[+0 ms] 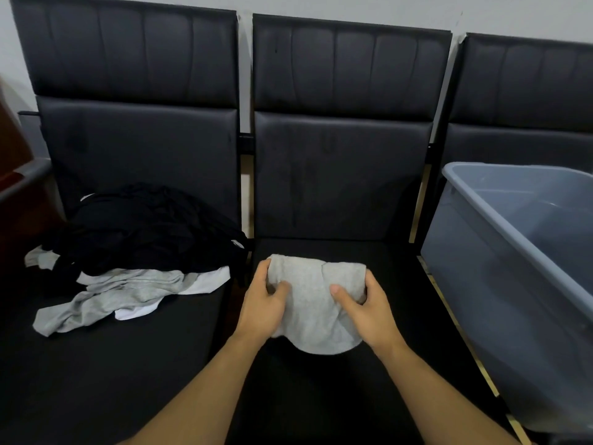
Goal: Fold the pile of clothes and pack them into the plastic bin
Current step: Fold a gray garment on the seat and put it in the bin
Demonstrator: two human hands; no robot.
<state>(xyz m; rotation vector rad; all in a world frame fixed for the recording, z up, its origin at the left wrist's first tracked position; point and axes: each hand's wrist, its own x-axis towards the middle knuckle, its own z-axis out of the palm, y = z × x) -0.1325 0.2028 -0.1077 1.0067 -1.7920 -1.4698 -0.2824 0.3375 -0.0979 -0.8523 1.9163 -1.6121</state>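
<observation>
While fingers stay hidden beneath it, folded grey garment (316, 303) gripped between left hand (264, 305) and right hand (369, 311).

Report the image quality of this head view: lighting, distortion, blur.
Head view: dim, flat light; the black clothes pile loses its folds in shadow; wide-angle bending bows the seat backs and the plastic bin; the grey folded garment and both hands look fairly sharp; no glare.

light: dim, even | shadows: soft | glare: faint on seat backs (346, 69) | edges: wide-angle bending
</observation>
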